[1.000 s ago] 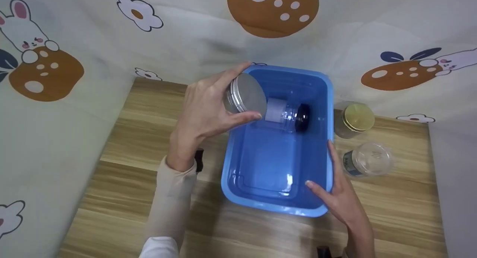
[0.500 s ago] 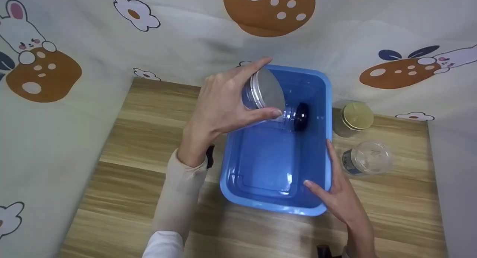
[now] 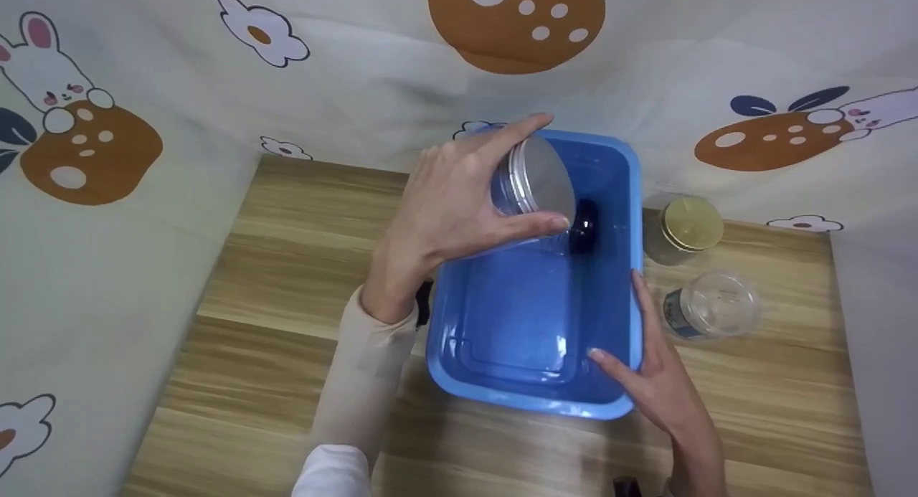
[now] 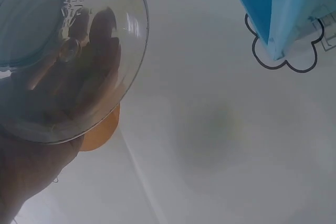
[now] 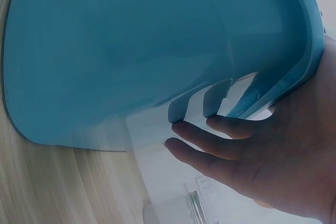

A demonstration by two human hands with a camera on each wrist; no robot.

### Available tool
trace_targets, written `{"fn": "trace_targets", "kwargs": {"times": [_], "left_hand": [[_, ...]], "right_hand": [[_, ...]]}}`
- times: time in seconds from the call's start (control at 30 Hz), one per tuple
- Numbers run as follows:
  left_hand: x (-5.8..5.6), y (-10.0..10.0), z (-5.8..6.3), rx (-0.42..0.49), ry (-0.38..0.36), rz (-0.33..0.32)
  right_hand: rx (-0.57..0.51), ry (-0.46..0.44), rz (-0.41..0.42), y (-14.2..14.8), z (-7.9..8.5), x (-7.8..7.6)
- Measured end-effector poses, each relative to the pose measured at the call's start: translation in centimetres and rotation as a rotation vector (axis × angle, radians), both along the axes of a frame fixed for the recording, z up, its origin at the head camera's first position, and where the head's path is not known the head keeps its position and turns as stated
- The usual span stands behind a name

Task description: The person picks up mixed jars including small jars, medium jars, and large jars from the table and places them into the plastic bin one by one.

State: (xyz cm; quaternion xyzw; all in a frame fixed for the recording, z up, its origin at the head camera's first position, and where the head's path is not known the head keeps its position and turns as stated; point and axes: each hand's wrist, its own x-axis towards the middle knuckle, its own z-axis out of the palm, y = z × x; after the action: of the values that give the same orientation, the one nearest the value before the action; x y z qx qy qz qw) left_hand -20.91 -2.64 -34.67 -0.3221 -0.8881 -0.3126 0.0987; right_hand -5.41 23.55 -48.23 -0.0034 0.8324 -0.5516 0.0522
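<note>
My left hand [image 3: 459, 203] holds a clear jar with a silver lid [image 3: 549, 178], tilted above the back part of a blue plastic tub [image 3: 531, 405]. In the left wrist view, the clear round base of this jar [image 4: 134, 22] shows, with fingers seen through it. Inside the tub lies a clear jar with a black lid [image 3: 585, 230], mostly hidden behind the left hand and held jar. My right hand [image 3: 660, 382] grips the tub's right wall, thumb inside and fingers outside. The right wrist view has those fingers [image 5: 210, 163] along the tub's outer side [image 5: 115, 66].
Right of the tub stand a gold-lidded jar [image 3: 690, 226] and a clear jar with a dark label [image 3: 721, 307]. All rest on a wood-grain surface [image 3: 287, 267]. Patterned cloth walls [image 3: 358, 67] enclose the back and sides.
My left hand has carried the silver-lidded jar rightward, farther over the tub, covering more of the black-lidded jar. The right hand keeps its place on the tub.
</note>
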Motion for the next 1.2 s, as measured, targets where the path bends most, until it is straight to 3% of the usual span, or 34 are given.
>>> {"fn": "trace_targets", "kwargs": {"times": [0.2, 0.53, 1.2], "left_hand": [[-0.1, 1.1, 0.0, -0.016, 0.009, -0.056], [-0.6, 3.4, -0.9, -0.271, -0.026, -0.069], [-1.3, 3.8, -3.8, -0.397, -0.005, -0.105]], "right_hand": [[-0.001, -0.009, -0.001, 0.0, 0.0, 0.0], [-0.025, -0.008, -0.002, 0.0, -0.4, 0.1], [-0.001, -0.001, -0.004, 0.0, -0.2, 0.0]]}}
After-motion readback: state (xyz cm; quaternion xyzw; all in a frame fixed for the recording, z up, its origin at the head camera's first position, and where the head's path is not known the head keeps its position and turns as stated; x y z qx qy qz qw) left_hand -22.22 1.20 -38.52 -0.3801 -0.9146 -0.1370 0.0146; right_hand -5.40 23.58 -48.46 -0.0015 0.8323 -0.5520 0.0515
